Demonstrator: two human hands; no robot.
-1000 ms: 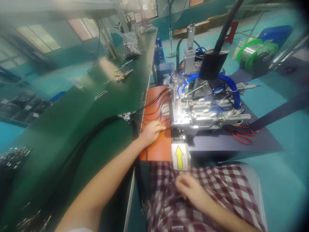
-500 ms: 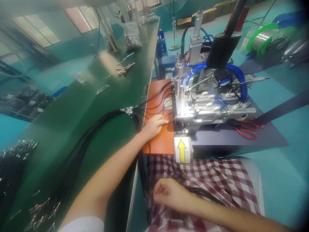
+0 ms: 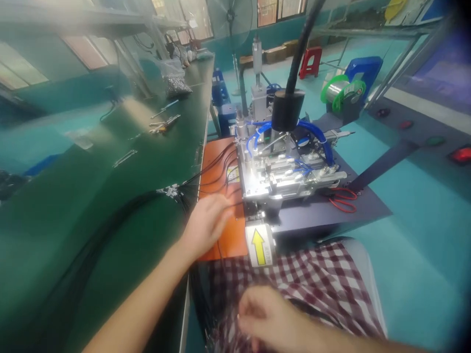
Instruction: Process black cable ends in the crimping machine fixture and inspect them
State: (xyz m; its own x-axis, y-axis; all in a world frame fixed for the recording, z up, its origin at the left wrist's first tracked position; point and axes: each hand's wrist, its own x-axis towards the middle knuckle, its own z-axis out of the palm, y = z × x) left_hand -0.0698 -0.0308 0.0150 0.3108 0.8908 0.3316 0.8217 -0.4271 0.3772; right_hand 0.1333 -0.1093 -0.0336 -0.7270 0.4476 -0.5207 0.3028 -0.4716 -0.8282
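My left hand (image 3: 208,223) is over the orange plate (image 3: 231,245) in front of the machine (image 3: 290,171). Motion smears its fingers, so I cannot make out a grip. Several black cables (image 3: 217,164) run across that plate to the machine's lit edge. Low over the checked cloth (image 3: 327,274) on my lap, my right hand (image 3: 267,314) has its fingers curled together. Whatever they may hold is hidden or too small to name. Dark cables (image 3: 200,299) hang just left of it, and a bundle with silvery metal ends (image 3: 170,190) lies on the green table (image 3: 143,245).
Red-handled scissors (image 3: 344,200) lie on the machine's base. A black lamp (image 3: 288,110) hangs above. Beyond stand a green wire spool (image 3: 340,93) and a red stool (image 3: 311,63). A bag of metal parts (image 3: 176,86) and loose tools (image 3: 164,125) are on the table.
The camera has turned, so the machine and table appear further left and lower. My left hand has drawn back slightly from the machine's edge. My right hand stays curled over the lap.
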